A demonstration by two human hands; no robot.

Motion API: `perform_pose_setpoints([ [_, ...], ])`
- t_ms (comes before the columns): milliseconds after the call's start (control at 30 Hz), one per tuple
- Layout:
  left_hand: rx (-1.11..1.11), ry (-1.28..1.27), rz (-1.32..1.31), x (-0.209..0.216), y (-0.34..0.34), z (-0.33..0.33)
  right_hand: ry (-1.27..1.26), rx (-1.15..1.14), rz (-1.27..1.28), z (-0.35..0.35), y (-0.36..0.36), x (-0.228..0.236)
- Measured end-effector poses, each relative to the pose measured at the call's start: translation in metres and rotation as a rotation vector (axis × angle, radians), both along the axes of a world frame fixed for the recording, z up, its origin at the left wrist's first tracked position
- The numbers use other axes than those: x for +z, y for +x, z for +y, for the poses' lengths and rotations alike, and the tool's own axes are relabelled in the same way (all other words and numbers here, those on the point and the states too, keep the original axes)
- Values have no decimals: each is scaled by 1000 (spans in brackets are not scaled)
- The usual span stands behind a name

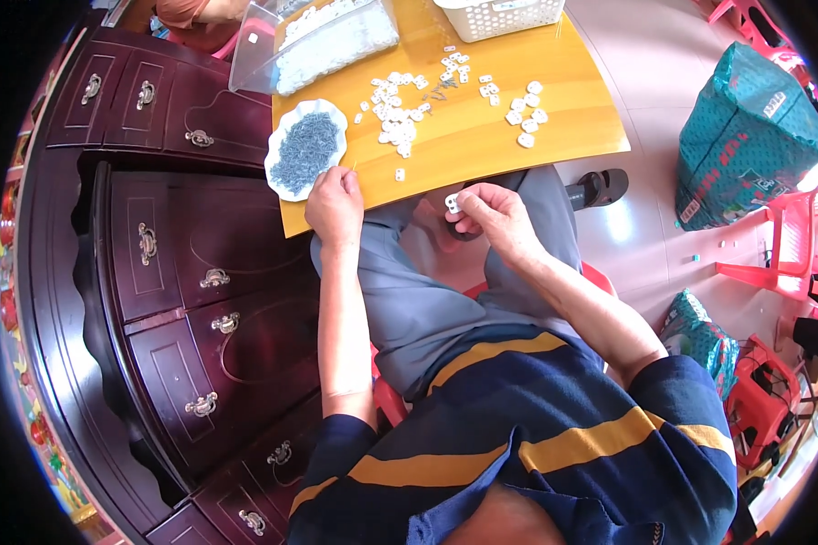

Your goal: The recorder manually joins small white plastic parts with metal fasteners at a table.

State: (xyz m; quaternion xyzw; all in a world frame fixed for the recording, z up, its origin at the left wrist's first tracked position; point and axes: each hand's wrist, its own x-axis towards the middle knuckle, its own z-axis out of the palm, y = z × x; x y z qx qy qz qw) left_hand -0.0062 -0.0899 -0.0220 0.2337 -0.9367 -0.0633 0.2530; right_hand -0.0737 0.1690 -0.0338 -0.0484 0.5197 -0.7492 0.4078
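My right hand [494,216] pinches a small white plastic piece [453,202] with dark holes, just off the table's near edge. At the table's near left corner my left hand [334,202] is closed, fingertips together by the dish; what they hold, if anything, is too small to make out. The white wavy-rimmed dish [273,162] is filled with small grey screws [305,150]. Loose white pieces [394,113] lie scattered beyond my hands, with a few screws [442,90] among them. One single white piece [400,174] sits near the edge.
A clear bin [254,54] of white pieces and a white basket [500,23] stand at the table's [573,136] far side. Dark wooden drawers [236,245] border the left. A teal bag [736,136] and red stools [773,245] are on the right. Another person [200,18] sits far left.
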Motion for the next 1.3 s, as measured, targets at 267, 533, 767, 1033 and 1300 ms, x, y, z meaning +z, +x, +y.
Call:
perform_pose_setpoints([
  [267,24,-108,-226,8,5,5,-23,-1,9,1,0,0],
  [533,-82,-64,-194,4,18,9,-46,18,-57,1,0,-1],
  [767,-103,454,-56,41,22,55,-39,2,-68,1,-2,0],
  [1033,-202,1109,3,52,27,85,-27,9,-79,0,-1,1],
  [1300,-304,1043,6,55,26,95,-24,19,-71,0,1,2],
])
